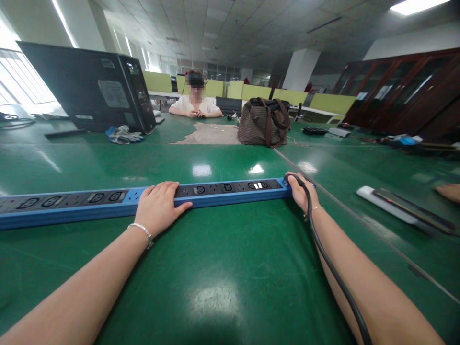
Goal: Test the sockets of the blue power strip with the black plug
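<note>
A long blue power strip [230, 197] with a black face and several sockets lies across the green table, running out of view at the left. My left hand [158, 203] is closed over the strip, fingers across its top and thumb along the front side. At the strip's right end, my right hand [301, 191] is closed around the end, where a black power cord [323, 254] comes out. The cord runs back over my right forearm toward the lower edge. My right fingers are partly hidden behind the strip's end and the cord.
A black computer case [104, 91] stands at the back left beside work gloves [124, 135]. A brown bag [264, 122] sits at the back centre. Across the table sits a person [196, 103]. A white-and-dark long object [402, 208] lies at right, near another person's hand [449, 191].
</note>
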Demonstrator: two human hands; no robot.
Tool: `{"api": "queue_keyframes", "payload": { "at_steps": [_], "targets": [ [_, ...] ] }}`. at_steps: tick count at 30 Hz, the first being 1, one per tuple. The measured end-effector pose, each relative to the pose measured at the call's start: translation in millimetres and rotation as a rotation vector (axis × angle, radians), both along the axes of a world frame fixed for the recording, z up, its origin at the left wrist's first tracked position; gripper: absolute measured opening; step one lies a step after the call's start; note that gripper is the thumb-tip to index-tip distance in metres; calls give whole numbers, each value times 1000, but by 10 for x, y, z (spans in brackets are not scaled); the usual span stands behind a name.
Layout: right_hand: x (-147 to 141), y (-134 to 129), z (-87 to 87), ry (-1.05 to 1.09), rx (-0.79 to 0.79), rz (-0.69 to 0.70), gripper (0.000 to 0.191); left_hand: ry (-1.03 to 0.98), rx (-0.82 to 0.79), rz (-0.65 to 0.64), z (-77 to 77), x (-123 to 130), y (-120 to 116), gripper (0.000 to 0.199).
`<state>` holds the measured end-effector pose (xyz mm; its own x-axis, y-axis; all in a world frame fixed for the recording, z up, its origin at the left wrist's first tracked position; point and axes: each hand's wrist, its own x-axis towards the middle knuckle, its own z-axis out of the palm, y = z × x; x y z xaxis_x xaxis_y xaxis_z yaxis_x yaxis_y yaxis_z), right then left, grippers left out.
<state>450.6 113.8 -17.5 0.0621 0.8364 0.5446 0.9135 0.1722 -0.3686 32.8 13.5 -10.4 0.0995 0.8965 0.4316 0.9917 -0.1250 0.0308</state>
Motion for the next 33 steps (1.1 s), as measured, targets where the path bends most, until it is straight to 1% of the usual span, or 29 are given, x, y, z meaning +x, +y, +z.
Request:
{"api": "queue_keyframes", "payload": {
  "at_steps": [2,4,10,16,19,23,26,33],
  "targets": [
    [-8,7,4,-24,-55,-16,48,-6,-4,-1,3,2,0,64],
    [-20,4,7,-36,-73,-9,46,-7,-4,-3,7,5,-2,64],
    [-84,-26,-13,-77,-54,-51,46,31,0,7,16,10,-9,66],
    [-141,-121,-15,-84,-13,-117,47,17,5,2,17,9,-9,67],
    [-127,-126,11,-88,-41,-117,46,42,4,11,20,9,-13,66],
    [-115,-69,33,-55,-107,-130,42,55,3,21,15,8,-13,63],
    [-133,-57,18,-23,-94,-148,42,42,10,21,7,6,-9,63],
    [-130,-116,-52,-66,-41,-90,45,51,4,11,20,10,-16,63]
  ]
}}
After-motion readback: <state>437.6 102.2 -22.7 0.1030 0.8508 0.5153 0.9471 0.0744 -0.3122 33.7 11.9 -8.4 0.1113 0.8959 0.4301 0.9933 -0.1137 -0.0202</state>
